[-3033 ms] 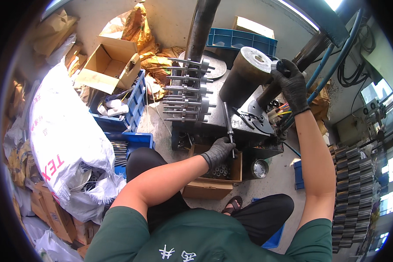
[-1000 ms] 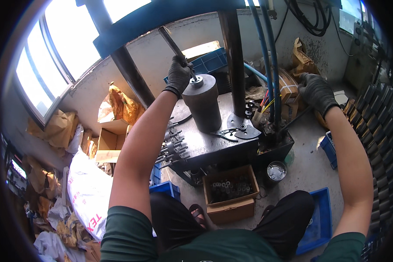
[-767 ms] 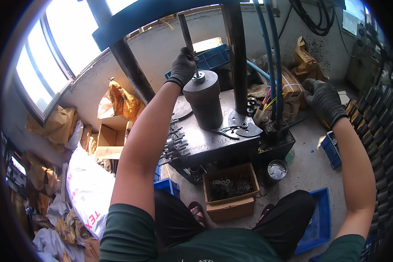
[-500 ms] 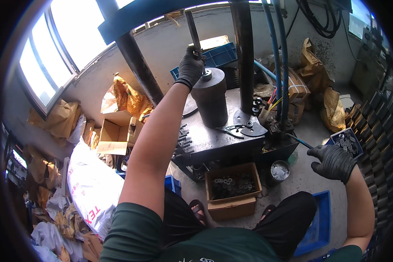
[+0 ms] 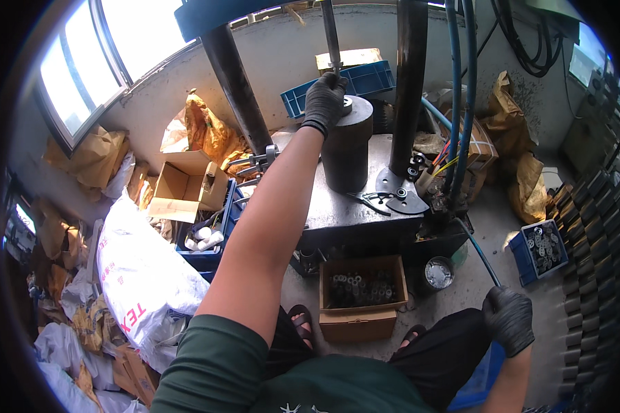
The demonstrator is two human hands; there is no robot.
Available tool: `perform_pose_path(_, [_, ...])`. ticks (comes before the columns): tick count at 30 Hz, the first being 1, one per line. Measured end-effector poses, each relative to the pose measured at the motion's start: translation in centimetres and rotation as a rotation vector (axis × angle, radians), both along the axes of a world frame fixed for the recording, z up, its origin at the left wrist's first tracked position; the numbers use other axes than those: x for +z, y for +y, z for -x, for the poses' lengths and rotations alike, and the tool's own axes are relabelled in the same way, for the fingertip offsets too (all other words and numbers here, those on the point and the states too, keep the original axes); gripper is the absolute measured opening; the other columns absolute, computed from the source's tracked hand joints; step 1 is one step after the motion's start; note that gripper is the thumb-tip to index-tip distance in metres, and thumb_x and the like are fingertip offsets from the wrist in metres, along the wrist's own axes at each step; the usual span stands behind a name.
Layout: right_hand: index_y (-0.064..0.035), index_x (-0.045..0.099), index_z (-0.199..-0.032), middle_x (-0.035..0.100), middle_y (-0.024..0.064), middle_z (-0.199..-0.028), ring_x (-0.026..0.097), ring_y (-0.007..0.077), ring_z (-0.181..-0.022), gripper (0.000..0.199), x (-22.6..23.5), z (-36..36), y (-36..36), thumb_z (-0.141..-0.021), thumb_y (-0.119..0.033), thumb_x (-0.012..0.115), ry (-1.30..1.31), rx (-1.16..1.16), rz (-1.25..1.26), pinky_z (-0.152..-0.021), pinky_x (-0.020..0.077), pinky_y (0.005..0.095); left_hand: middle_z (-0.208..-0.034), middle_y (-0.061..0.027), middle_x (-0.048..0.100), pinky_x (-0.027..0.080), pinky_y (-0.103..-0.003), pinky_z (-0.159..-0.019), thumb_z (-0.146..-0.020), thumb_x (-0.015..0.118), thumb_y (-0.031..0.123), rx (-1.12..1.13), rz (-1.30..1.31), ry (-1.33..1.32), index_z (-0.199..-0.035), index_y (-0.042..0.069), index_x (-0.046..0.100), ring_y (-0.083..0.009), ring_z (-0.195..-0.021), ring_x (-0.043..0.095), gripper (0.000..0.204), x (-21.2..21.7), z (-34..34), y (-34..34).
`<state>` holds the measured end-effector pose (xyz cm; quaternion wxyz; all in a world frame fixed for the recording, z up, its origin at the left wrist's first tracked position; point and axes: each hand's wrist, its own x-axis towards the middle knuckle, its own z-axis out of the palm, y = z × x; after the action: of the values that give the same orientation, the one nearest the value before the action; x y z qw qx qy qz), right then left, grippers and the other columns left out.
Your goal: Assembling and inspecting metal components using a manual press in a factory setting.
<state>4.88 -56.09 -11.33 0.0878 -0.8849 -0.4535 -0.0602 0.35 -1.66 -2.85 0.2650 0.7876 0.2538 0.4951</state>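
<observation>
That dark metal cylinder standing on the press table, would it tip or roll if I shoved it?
The cylinder looks like thick solid metal, so probably heavy and stiff. It stands upright on a flat end on the table, so likely hard to tip. Laid on its side, it might roll.

A dark grey metal cylinder (image 5: 346,155) is seen standing upright on the flat steel bed of the press (image 5: 355,213), between the two dark columns, with a small round part (image 5: 347,105) resting on its top face. A thin vertical rod (image 5: 331,38) is positioned directly above that part, running upward out of view. A slim blue hose (image 5: 480,253) is seen running from the right edge of the bed downward to the lower right.
</observation>
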Motion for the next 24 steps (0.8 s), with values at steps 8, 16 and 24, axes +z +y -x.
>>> perform_pose_path(8, [-0.0044, 0.063, -0.073, 0.063, 0.0198, -0.075, 0.064, 0.0405, -0.073, 0.016, 0.3, 0.2, 0.3, -0.079, -0.019, 0.068, 0.003, 0.015, -0.037, -0.067, 0.0512, 0.0489, -0.098, -0.0175, 0.074, 0.053, -0.039, -0.083, -0.098, 0.064, 0.026, 0.018, 0.0, 0.065, -0.109, 0.003, 0.069, -0.032, -0.09, 0.07, 0.026, 0.3, 0.5, -0.8])
perform_pose_path(16, [-0.0043, 0.062, -0.073, 0.062, 0.0199, -0.075, 0.064, 0.0406, -0.072, 0.016, 0.2, 0.3, 0.5, -0.08, -0.018, 0.068, -0.009, 0.007, -0.04, -0.067, 0.0507, 0.0486, -0.09, -0.0142, 0.074, 0.054, -0.036, -0.08, -0.1, 0.062, 0.029, 0.006, -0.017, 0.095, -0.108, 0.003, 0.073, -0.022, -0.083, 0.071, 0.029, -0.6, 0.3, 0.4])
perform_pose_path(24, [-0.0034, 0.067, -0.081, 0.065, 0.0195, -0.079, 0.066, 0.0394, -0.076, 0.01, 0.9, 0.4, 0.8, -0.081, -0.014, 0.068, 0.04, -0.011, -0.045, -0.069, 0.0524, 0.0462, -0.09, -0.0136, 0.075, 0.054, -0.036, -0.082, -0.097, 0.065, 0.03, -0.036, 0.011, 0.064, -0.107, 0.004, 0.074, -0.0226, -0.084, 0.071, 0.029, -0.9, 0.2, 0.6])
